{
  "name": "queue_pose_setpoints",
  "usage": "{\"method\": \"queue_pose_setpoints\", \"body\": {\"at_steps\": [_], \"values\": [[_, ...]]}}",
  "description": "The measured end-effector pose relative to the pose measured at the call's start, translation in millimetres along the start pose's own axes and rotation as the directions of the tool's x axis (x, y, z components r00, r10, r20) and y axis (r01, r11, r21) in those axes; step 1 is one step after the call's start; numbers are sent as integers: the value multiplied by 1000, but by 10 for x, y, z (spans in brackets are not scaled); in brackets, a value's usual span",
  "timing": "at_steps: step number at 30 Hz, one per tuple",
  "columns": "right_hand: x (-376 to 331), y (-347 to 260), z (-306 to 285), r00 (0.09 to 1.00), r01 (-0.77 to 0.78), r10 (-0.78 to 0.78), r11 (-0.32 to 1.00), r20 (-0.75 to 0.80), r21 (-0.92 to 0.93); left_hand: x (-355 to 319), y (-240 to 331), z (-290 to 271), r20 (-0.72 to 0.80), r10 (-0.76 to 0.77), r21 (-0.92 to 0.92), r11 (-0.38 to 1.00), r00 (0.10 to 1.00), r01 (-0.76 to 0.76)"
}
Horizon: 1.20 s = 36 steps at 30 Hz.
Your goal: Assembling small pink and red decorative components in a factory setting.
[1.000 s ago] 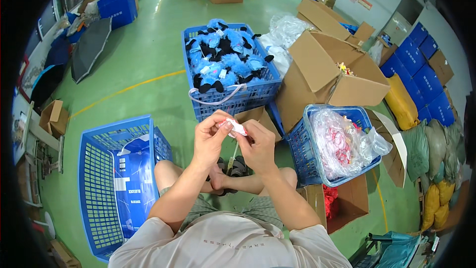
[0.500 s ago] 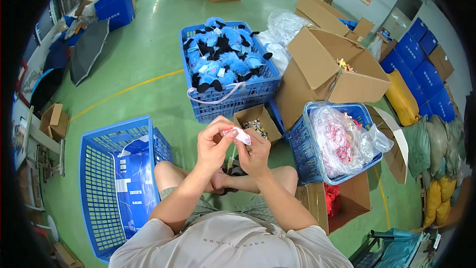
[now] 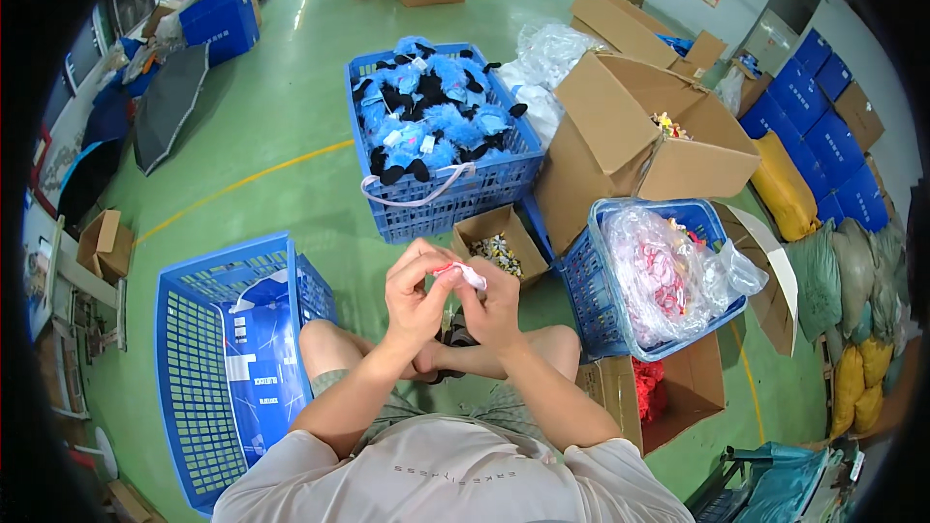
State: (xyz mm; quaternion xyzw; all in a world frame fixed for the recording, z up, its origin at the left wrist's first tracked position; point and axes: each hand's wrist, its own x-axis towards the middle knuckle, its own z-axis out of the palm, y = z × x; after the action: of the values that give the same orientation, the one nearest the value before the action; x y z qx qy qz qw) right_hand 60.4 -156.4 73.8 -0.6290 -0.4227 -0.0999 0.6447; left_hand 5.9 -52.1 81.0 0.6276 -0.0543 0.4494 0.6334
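Note:
Between my two hands, above my crossed legs, is a small white fabric piece with a red edge [image 3: 469,276]. My left hand [image 3: 415,292] pinches its red-edged side between thumb and fingers. On the other side my right hand [image 3: 494,298] grips the white part, its fingers bent round it. What exactly the piece is I cannot make out. Just beyond my hands stands a small open cardboard box [image 3: 502,244] with many tiny pale and dark pieces in it.
Ahead stands a blue crate [image 3: 407,218] heaped with fluffy blue-and-black plush toys [image 3: 450,121]. An open blue crate [image 3: 199,387] is at my left. To the right, a blue basket [image 3: 589,295] holds bagged pieces, beside a large carton [image 3: 702,169] and a box of red material [image 3: 693,407].
My hands have turned the small fabric piece, so it shows more bunched up now. The fingers of my right hand have closed further round it. The view has shifted slightly.

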Motion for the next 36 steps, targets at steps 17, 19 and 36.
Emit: {"method": "queue_pose_setpoints", "body": {"at_steps": [17, 19, 36], "values": [[26, 94, -184, 999, 38, -34, 994, 33, -107, -21, -259, -199, 153, -68, 0, 998, 986, 69], [-22, 75, -214, 1000, 29, -30, 996, -7, -87, -64, -259, -223, 179, -81, -4, 997, 980, 83], [-140, 80, 115, 927, -319, 288, 942, 239, 102, -40, -248, -100, 302, -227, 47, 974, 926, 223]]}}
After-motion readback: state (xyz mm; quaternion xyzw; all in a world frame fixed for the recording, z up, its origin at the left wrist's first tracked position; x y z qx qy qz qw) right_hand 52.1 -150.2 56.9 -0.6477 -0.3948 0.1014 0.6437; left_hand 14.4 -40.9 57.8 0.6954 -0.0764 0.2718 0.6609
